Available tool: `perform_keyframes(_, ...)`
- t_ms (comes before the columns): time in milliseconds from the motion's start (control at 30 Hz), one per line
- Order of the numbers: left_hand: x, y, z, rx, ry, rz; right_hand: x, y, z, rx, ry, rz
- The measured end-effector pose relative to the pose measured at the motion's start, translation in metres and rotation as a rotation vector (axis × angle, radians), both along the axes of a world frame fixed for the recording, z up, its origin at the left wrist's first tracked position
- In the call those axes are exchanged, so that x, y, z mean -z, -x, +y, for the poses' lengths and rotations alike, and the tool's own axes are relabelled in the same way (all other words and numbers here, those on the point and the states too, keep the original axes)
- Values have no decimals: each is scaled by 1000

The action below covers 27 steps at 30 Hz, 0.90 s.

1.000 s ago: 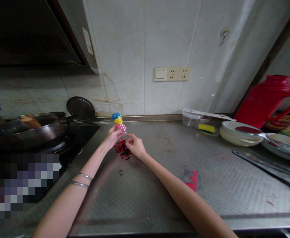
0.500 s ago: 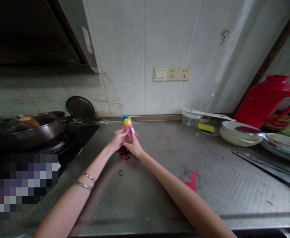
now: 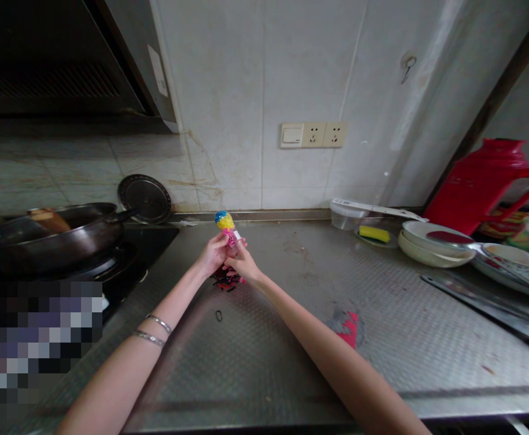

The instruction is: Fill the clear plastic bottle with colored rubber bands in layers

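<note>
Both my hands hold a small clear container (image 3: 224,222) with blue, yellow and pink contents above the metal counter. My left hand (image 3: 214,252) has its fingers round the left side. On the right side, my right hand (image 3: 243,261) grips it near a white label. The container leans to the left at its top. Beneath my hands lies a pile of small black, red and pink bands (image 3: 228,281), partly hidden by them. One dark loop (image 3: 219,315) sits alone nearer the front edge.
A pan (image 3: 83,232) stands on the stove at left. At right are a plastic tub (image 3: 346,216), a yellow sponge (image 3: 373,234), stacked bowls (image 3: 432,249), a knife (image 3: 486,305) and a red thermos (image 3: 482,181). A red-and-grey piece (image 3: 349,328) lies beside my right forearm.
The container's top has tilted and shifted left between my hands. More of the pile shows below them, with pink bands at its right side.
</note>
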<state>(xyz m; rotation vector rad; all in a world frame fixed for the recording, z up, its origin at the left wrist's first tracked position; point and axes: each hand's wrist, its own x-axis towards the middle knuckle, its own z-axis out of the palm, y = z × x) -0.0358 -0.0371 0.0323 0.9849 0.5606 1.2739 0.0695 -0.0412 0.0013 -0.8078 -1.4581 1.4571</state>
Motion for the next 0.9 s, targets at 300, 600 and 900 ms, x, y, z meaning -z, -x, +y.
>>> perform_keyframes(300, -2, 3, 1, -77, 59, 45, -11, 2, -15, -88, 258, 418)
perform_keyframes(600, 7, 9, 7, -117, 52, 34, -14, 7, -20, -57, 389, 571)
perform_keyframes(900, 6, 17, 13, -144, 78, -20, -10, 10, -18, 92, 262, 360)
